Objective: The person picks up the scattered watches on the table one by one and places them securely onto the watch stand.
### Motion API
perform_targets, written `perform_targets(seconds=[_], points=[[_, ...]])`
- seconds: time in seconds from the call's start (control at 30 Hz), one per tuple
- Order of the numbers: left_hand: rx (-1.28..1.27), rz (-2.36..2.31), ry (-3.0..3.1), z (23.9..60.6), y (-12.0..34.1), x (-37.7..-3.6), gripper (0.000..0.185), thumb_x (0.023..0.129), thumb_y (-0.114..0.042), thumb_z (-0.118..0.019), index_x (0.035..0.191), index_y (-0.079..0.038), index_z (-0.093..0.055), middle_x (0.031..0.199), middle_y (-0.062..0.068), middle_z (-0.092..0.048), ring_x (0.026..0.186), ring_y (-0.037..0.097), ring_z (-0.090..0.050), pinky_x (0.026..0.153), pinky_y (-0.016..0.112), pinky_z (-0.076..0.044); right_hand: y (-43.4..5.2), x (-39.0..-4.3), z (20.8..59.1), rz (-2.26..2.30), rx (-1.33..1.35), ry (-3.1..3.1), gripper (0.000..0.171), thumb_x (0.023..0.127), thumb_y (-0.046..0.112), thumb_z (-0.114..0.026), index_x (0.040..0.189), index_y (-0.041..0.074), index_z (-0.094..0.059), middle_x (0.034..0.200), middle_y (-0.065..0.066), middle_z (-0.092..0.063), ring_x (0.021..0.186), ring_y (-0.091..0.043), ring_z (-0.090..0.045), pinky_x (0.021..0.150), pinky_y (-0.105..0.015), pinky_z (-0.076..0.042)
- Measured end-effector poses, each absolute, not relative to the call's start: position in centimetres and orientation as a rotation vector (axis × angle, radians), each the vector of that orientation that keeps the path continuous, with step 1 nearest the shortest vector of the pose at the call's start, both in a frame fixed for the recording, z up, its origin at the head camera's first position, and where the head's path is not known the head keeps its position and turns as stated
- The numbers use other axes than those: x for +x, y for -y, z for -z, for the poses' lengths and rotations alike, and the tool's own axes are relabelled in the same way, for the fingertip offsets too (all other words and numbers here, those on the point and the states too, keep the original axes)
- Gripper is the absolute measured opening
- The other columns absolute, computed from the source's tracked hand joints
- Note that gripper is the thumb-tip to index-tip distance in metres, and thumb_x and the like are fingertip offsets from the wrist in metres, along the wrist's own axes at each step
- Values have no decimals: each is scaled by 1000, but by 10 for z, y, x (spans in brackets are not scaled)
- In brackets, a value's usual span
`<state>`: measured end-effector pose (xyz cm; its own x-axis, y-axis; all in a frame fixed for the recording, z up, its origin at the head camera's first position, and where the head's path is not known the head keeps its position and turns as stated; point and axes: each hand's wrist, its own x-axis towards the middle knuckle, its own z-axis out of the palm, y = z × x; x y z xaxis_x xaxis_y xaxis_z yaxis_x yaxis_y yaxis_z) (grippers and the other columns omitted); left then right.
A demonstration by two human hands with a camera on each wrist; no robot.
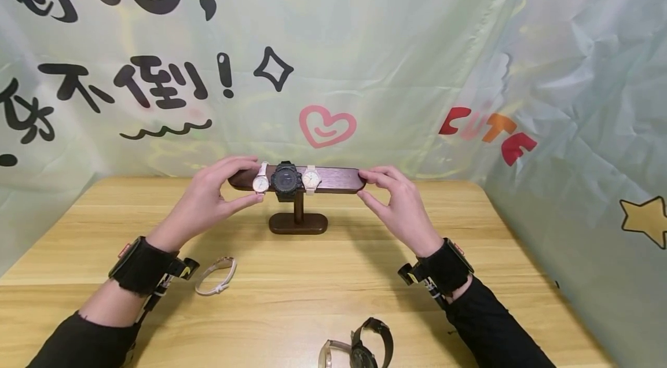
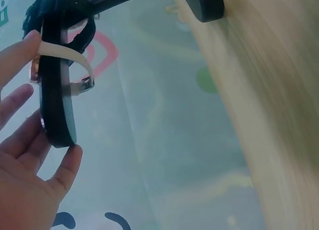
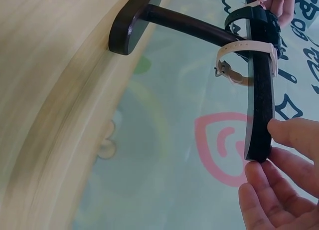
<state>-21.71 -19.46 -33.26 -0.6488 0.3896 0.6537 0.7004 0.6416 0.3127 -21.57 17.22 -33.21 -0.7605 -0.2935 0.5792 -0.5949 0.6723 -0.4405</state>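
Head view: left hand [image 1: 208, 200] and right hand [image 1: 398, 206] pinch opposite ends of the watch stand [image 1: 298, 183].

Staged tabletop, printed backdrop [image 1: 365, 38]

- A white-strapped watch [image 1: 216, 276] lies on the bench [image 1: 292, 298], left of centre.
- Two more watches, a dark-strapped watch [image 1: 371, 345] and a pale-strapped watch [image 1: 329, 354], lie at the bench's near edge.
- A printed backdrop [image 1: 333, 55] hangs behind the bench.
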Motion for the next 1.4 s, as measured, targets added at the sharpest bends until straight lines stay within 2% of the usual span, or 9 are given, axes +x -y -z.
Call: perform_targets(seconds=[0.17, 0.33, 0.6, 0.93, 1.17, 1.4], points=[[-856, 746, 2310, 331, 194, -214, 49, 79, -22, -87, 124, -16, -67, 136, 2, -64, 123, 17, -62, 103, 37, -51, -174, -215, 332, -862, 684, 2442, 38, 92, 24, -75, 127, 12, -69, 122, -3, -65, 109, -22, -64, 93, -41, -55], [-864, 735, 2306, 331, 194, -213, 48, 79, -22, -87, 123, -16, -68, 136, 2, -64, 124, 19, -61, 104, 40, -51, -174, -215, 331, -865, 684, 2453, 38, 92, 25, -74, 128, 13, -69, 123, -3, -65, 111, -22, -63, 95, -42, -55], [-892, 680, 2292, 335, 194, -214, 60, 74, -19, -90, 129, -13, -66, 139, 6, -62, 126, 26, -59, 105, 44, -50, -174, -216, 332, -873, 699, 2447, 38, 92, 24, -74, 128, 12, -69, 123, -4, -65, 110, -23, -63, 94, -44, -55], [-897, 689, 2250, 332, 191, -217, 52, 80, -17, -86, 128, -12, -68, 136, 8, -64, 123, 27, -62, 101, 44, -53, -173, -214, 332, -866, 695, 2442, 38, 92, 24, -75, 127, 12, -69, 122, -4, -65, 109, -22, -64, 91, -41, -55], [-985, 667, 2275, 329, 193, -222, 51, 84, -18, -82, 132, -12, -64, 138, 6, -63, 130, 25, -57, 109, 46, -47, -173, -214, 332, -872, 685, 2440, 38, 92, 25, -75, 127, 12, -69, 122, -4, -65, 109, -22, -64, 93, -41, -55], [-1017, 687, 2282, 329, 199, -227, 48, 86, -19, -80, 131, -15, -65, 133, -1, -66, 128, 17, -57, 111, 36, -46, -172, -214, 332, -874, 683, 2437, 38, 92, 25, -75, 127, 11, -69, 121, -4, -65, 109, -22, -64, 93, -42, -55]])
